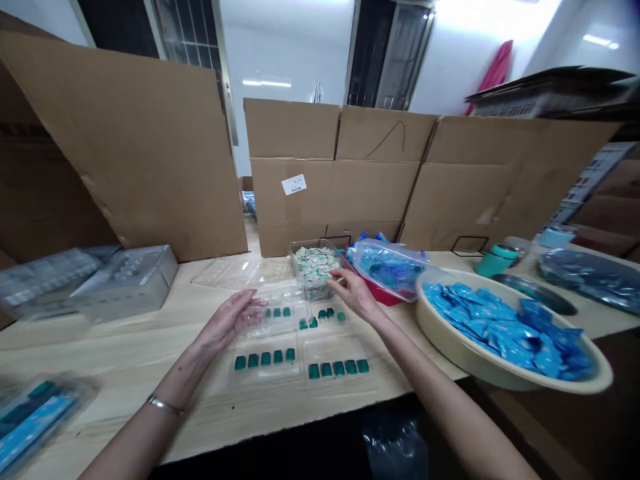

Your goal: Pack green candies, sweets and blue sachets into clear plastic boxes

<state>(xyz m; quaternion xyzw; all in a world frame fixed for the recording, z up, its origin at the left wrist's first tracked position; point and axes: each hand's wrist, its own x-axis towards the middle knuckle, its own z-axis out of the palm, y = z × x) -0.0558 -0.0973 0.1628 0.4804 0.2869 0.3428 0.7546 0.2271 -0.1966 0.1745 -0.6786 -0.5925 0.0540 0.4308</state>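
Observation:
Several clear plastic trays [300, 347] lie on the wooden table [125, 353], each with a row of small dark green pieces [338, 368]. My left hand [231, 321] rests open with fingers stretched on the edge of a clear tray. My right hand [350, 290] reaches to a clear box of small white and green pieces [314, 265], its fingertips pinched at the box's rim; what they hold is too small to make out.
A beige basin of blue packets [505, 333] sits at the right, a plastic bag of blue packets [387, 267] over a red container behind it. Stacked clear trays [120, 280] stand at left. Cardboard boxes [340, 173] wall the back. A teal cup [495, 260] stands far right.

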